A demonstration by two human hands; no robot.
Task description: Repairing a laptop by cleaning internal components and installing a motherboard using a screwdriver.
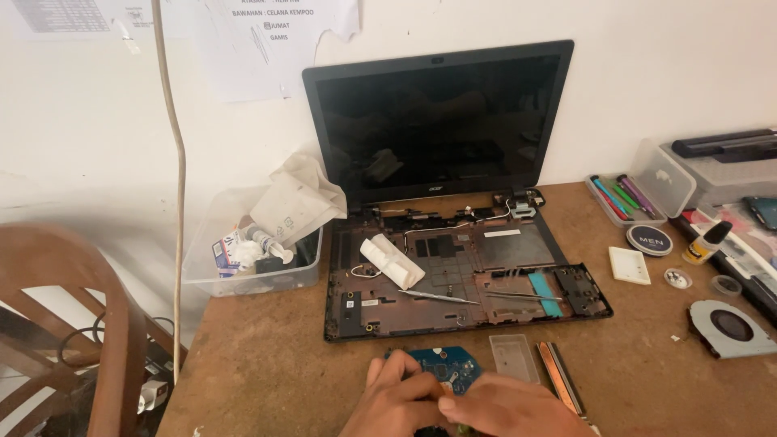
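Observation:
A blue circuit board (447,364) lies near the front edge of the brown wooden table (267,364). My left hand (395,400) rests on its left side with fingers curled over it. My right hand (510,409) presses against the board's lower right; whether it holds a small tool is hidden. Behind the board sits an opened laptop base (461,279) with its keyboard cover removed and its dark screen (433,121) upright. A folded white cloth (391,260) and a thin metal tool (441,297) lie inside the base.
A small clear tray (513,358) and a flat metal strip (560,376) lie right of the board. A clear plastic bin (251,251) stands at left, a wooden chair (73,324) beyond. At right are a cooling fan (728,328), a round tin (649,239), a glue bottle (706,243) and a pen box (627,198).

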